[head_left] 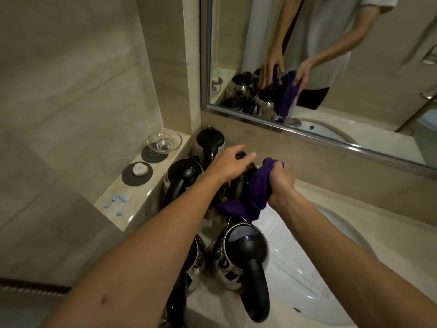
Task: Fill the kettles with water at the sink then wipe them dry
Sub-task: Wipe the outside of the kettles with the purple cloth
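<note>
While left hand (230, 165) steadies kettle (238, 183), right hand (280, 183) grips cloth (257, 185).

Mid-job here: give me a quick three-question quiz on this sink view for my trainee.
1. True or false: the right hand grips the purple cloth.
2. What lies in the glass bowl on the ledge? A) a bar of soap B) nothing visible C) blue pieces
3. What does the left hand rest on?

Key: 1. True. 2. B; the small pale object sits on its own dark coaster, and the blue pieces lie loose on the ledge. 3. The black top of the kettle being wiped, with fingers spread over it.
</note>
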`<act>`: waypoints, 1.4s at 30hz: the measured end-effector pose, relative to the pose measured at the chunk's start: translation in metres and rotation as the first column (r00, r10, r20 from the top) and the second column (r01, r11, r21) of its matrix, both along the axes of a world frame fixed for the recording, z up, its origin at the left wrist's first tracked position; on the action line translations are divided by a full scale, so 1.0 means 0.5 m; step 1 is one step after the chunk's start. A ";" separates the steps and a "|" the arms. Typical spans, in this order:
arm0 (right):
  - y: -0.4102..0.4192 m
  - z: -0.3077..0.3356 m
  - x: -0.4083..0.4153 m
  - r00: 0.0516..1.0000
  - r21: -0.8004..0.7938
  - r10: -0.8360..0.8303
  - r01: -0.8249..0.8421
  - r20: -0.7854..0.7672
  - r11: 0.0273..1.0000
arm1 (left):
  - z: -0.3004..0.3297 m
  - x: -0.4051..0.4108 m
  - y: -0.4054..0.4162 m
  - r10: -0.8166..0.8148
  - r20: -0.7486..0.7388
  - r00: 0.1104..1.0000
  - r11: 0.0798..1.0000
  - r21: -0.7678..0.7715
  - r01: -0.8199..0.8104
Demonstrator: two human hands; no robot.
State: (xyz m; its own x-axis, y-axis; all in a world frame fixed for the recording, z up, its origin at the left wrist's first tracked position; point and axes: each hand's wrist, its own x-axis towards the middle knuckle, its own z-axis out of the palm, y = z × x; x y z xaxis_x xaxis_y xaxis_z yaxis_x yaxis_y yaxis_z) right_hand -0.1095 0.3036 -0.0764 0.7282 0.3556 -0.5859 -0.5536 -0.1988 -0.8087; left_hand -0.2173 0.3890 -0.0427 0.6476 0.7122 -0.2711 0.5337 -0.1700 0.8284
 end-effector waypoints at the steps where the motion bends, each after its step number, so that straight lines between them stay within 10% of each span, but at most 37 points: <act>1: 0.000 0.032 -0.010 0.999 0.049 0.035 -0.035 -0.003 0.998 | 0.007 -0.002 -0.012 0.013 0.108 0.994 0.996 -0.091 -0.003; 10: 0.036 0.181 -0.081 0.869 0.327 0.424 -0.335 -0.255 0.883 | 0.048 -0.052 -0.007 0.341 0.443 0.829 0.874 -0.473 -0.106; 18: 0.049 0.173 -0.079 0.648 -0.090 0.759 -0.761 -0.067 0.642 | -0.053 -0.098 -0.007 0.644 0.221 0.732 0.534 -0.815 -0.223; 22: 0.069 0.151 -0.072 0.640 -0.378 0.712 -0.607 0.288 0.699 | -0.060 -0.101 -0.001 0.757 0.165 0.632 0.439 -0.845 -0.304; 32: 0.059 -0.059 -0.050 0.639 -0.607 0.719 -0.466 0.273 0.644 | -0.036 -0.102 -0.044 0.867 0.208 0.452 0.497 -0.410 -0.765; 42: 0.034 -0.043 -0.020 0.552 -0.562 0.760 -0.527 0.343 0.637 | -0.119 -0.032 -0.077 0.670 0.124 0.731 0.736 -0.232 -0.635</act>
State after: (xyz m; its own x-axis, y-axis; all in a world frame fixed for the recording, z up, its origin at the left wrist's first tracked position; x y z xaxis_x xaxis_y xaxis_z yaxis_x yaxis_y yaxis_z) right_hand -0.1195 0.3205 -0.0981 0.5931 0.7039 -0.3908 0.3215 -0.6521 -0.6866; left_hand -0.2330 0.3508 -0.1020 0.0882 0.9339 -0.3465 0.2935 0.3080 0.9050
